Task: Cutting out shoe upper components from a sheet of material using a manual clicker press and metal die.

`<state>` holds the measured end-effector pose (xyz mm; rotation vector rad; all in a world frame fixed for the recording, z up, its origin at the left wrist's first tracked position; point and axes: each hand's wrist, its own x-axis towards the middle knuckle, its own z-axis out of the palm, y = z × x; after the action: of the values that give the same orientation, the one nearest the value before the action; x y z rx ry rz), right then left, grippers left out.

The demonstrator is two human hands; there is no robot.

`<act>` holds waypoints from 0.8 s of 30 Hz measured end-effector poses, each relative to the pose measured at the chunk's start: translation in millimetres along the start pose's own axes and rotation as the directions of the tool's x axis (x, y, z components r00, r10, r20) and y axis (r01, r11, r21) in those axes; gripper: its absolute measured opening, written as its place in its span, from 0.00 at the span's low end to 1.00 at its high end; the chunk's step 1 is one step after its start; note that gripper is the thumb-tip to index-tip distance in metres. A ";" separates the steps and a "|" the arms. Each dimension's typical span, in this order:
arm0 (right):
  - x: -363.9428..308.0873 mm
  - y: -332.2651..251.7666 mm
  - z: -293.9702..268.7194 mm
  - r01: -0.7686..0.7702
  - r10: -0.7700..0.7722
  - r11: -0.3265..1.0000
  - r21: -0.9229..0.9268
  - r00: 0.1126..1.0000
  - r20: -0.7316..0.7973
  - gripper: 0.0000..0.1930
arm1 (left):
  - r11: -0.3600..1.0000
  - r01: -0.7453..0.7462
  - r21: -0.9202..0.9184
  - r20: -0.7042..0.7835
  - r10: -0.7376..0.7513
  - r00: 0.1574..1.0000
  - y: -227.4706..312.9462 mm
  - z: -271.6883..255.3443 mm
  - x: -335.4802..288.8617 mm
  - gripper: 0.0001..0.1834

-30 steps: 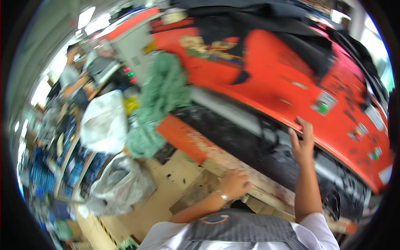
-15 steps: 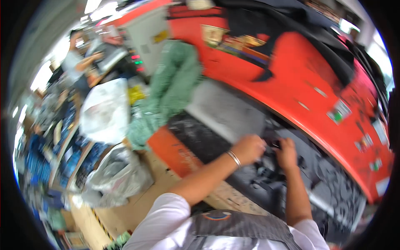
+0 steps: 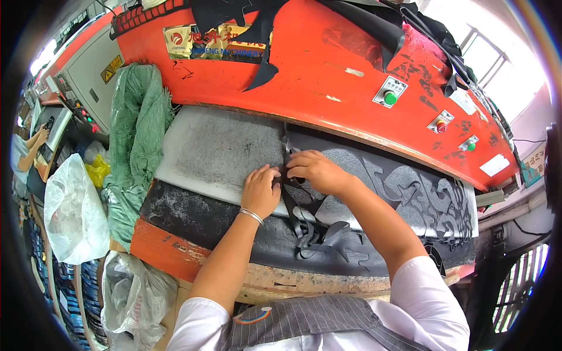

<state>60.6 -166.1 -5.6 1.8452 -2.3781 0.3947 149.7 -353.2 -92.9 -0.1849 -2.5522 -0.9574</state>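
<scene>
A black sheet with many curved cut-outs lies over the right part of a worn whitish cutting board. At the sheet's left edge, my right hand has its fingers curled and closed on the black material. Just left of it, my left hand, with bracelets at the wrist, rests on the board with bent fingers pressed together. Something small and dark shows at its fingertips, too hidden to name. Loose black strips hang from the sheet over the board's near edge, below my right hand.
An orange machine beam with a green button spans behind the board. Left stand a green woven sack, a white bag and a clear plastic bag. Another person's arm shows at far left.
My view has swung rightward, so the machine and board sit further left and look sharper. Both hands stay close together at the black sheet's edge.
</scene>
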 end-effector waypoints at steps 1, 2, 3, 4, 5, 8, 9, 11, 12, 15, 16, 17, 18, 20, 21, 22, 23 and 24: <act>8.7 6.5 9.6 0.001 -0.001 1.000 -0.001 1.000 -0.002 0.18 | 1.000 -0.001 0.002 -0.001 0.001 1.000 -2.2 -1.4 -0.6 0.12; 15.7 12.2 15.6 0.044 -0.043 0.999 -0.029 0.998 0.036 0.19 | 1.000 0.014 -0.004 0.019 -0.014 1.000 -2.6 -2.7 1.0 0.12; 16.7 17.5 18.8 0.085 -0.081 0.995 -0.057 0.994 0.076 0.21 | 1.000 0.029 -0.012 0.039 -0.028 0.999 -2.3 -2.4 3.4 0.12; 16.2 15.7 19.2 0.088 -0.084 0.995 -0.053 0.994 0.076 0.21 | 0.999 0.033 -0.009 0.039 -0.032 0.999 -4.1 -4.3 2.0 0.12; 10.8 12.8 18.5 -0.046 0.046 0.999 0.016 0.999 -0.029 0.22 | 1.000 0.021 0.016 0.058 -0.022 0.998 -5.5 -5.2 0.2 0.12; -7.8 -0.3 24.8 -0.268 0.302 0.939 0.216 0.943 -0.140 0.27 | 0.998 -0.013 0.058 0.098 0.007 0.995 -7.6 -8.5 3.1 0.13; -13.5 -5.3 29.8 -0.350 0.415 0.874 0.336 0.898 -0.144 0.31 | 0.996 -0.034 0.080 0.119 0.024 0.993 -8.8 -10.3 4.5 0.13; -18.9 -10.3 40.3 -0.414 0.463 0.865 0.284 0.876 -0.133 0.34 | 0.996 -0.034 0.083 0.141 0.022 0.990 -3.5 -10.5 10.1 0.13; -20.7 -8.9 47.5 -0.438 0.484 0.862 0.255 0.860 -0.160 0.35 | 0.995 -0.033 0.096 0.157 0.017 0.987 -1.0 -10.8 12.7 0.14; -23.8 -3.5 53.1 -0.470 0.508 0.859 0.203 0.833 -0.220 0.37 | 0.995 -0.032 0.097 0.191 0.012 0.981 2.5 -10.4 19.4 0.14; -23.9 -4.4 47.4 -0.466 0.504 0.861 0.206 0.836 -0.216 0.36 | 0.994 -0.027 0.106 0.202 0.005 0.979 4.2 -9.9 21.1 0.14; -24.2 -3.6 42.5 -0.462 0.501 0.862 0.208 0.839 -0.214 0.36 | 0.994 -0.028 0.110 0.211 0.004 0.977 5.9 -9.6 24.1 0.14; -24.9 1.3 42.3 -0.458 0.498 0.863 0.211 0.841 -0.211 0.36 | 0.994 -0.020 0.108 0.211 -0.003 0.978 7.8 -9.3 28.5 0.14; -28.5 7.0 36.3 -0.463 0.503 0.860 0.215 0.840 -0.203 0.37 | 0.996 -0.024 0.083 0.194 0.008 0.981 14.4 -9.4 37.2 0.14; -33.7 10.4 30.6 -0.460 0.498 0.863 0.209 0.845 -0.197 0.38 | 0.996 -0.028 0.080 0.206 0.011 0.979 15.0 -4.8 40.7 0.14; -32.6 4.3 17.4 -0.455 0.498 0.866 0.210 0.828 -0.258 0.42 | 0.996 0.051 -0.068 0.095 -0.045 0.994 7.3 -5.9 44.4 0.14; -40.8 1.5 12.2 -0.491 0.550 0.833 0.257 0.789 -0.273 0.46 | 0.968 0.110 -0.225 -0.005 -0.114 0.994 5.7 -10.5 49.0 0.14; -54.4 1.4 2.0 -0.490 0.561 0.827 0.274 0.744 -0.362 0.47 | 0.962 0.156 -0.226 -0.149 -0.192 0.970 5.3 -14.9 51.4 0.14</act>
<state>73.4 -115.4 -20.8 0.9260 -2.5414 0.9623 109.2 -359.9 -58.2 0.0625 -2.3367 -1.2573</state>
